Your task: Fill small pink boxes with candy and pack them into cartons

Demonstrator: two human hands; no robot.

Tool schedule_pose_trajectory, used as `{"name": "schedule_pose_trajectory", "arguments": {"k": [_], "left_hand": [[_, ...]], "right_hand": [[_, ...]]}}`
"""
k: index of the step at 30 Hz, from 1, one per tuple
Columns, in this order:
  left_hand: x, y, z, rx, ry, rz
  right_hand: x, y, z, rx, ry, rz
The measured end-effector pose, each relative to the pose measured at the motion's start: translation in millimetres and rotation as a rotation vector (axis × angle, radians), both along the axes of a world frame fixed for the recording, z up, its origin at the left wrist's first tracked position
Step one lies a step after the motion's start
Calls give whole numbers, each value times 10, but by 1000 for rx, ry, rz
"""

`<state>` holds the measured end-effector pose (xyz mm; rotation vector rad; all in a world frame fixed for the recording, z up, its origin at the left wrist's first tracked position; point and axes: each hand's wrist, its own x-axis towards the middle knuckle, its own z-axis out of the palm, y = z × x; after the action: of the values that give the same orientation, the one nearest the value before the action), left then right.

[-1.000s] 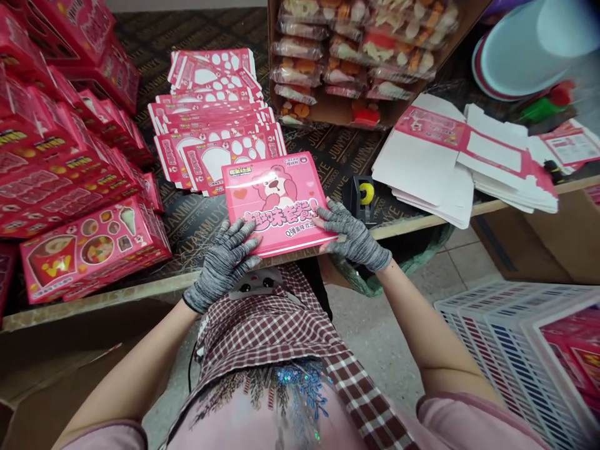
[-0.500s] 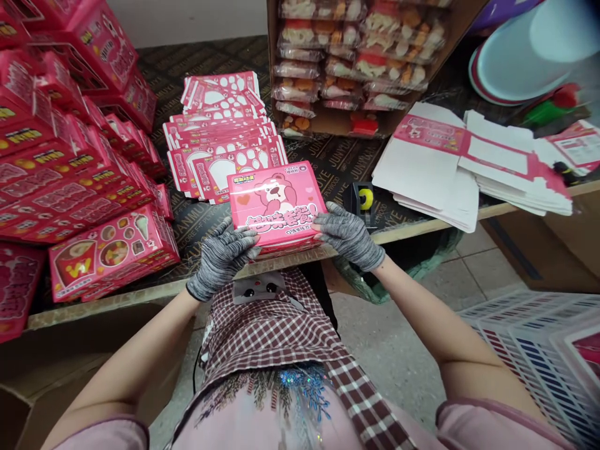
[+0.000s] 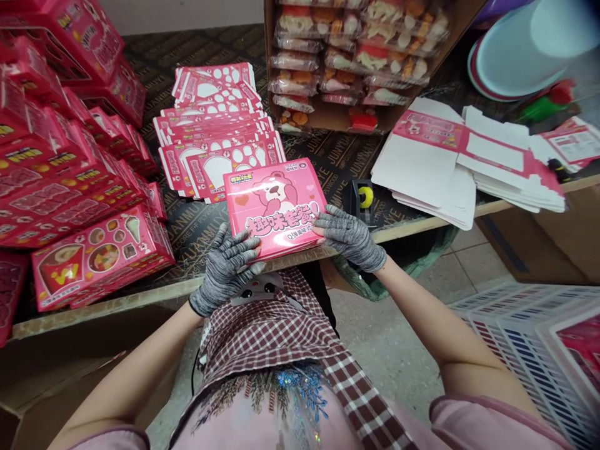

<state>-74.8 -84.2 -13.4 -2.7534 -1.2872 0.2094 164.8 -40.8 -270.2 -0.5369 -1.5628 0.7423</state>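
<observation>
A pink carton (image 3: 276, 200) with a printed bear lies at the table's front edge, its bear side facing up. At its near left corner, my left hand (image 3: 227, 265), in a grey knitted glove, grips the carton with fingers spread over the top and front edge. My right hand (image 3: 351, 237), gloved alike, holds the near right corner, its fingertips on the top. Just behind the carton lie overlapping flat pink printed cards (image 3: 210, 156) with white cut-out shapes. A black tape dispenser (image 3: 360, 200) with yellow tape stands right of the carton.
Filled pink boxes (image 3: 103, 256) are stacked at the left. An upright brown carton (image 3: 323, 115) of bagged candies stands at the back. Flat white-and-pink box blanks (image 3: 422, 162) lie at the right, near pale blue basins (image 3: 520, 56). A white plastic crate (image 3: 510, 337) stands below right.
The carton's front edge has tipped, so its front side shows less and its top more. My left hand's fingers have spread and shifted slightly down. The view has shifted slightly.
</observation>
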Motion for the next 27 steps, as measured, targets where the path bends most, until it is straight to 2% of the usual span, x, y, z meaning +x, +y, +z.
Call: {"name": "schedule_pose_trajectory", "arguments": {"k": [2,5,9,12,16,19,21,24,27], "left_hand": [[45,66,60,7,-17,11],[85,156,68,41,-44,-57],[42,140,-80,64,-64,-153],[-42,43,-151,98,-54,-159],[-93,-1,-75,67,-78,-133],[-24,74,-8,19,-133,-135],[43,124,-11,15,-139,-150],[84,133,-62,21,-89,-148],[10,63,-74,-11,-26,-88]], "right_hand": [[73,37,70,20,0,-23],[261,176,183,63,-12,-46],[401,295,237,58,-51,-4],[313,192,196,85,-83,-2],[195,26,152,113,-135,-104],[302,103,211,136,-169,-160],[443,229,282,119,-166,-112],[605,380,367,-14,-120,39],[577,357,359,-135,-67,121]]}}
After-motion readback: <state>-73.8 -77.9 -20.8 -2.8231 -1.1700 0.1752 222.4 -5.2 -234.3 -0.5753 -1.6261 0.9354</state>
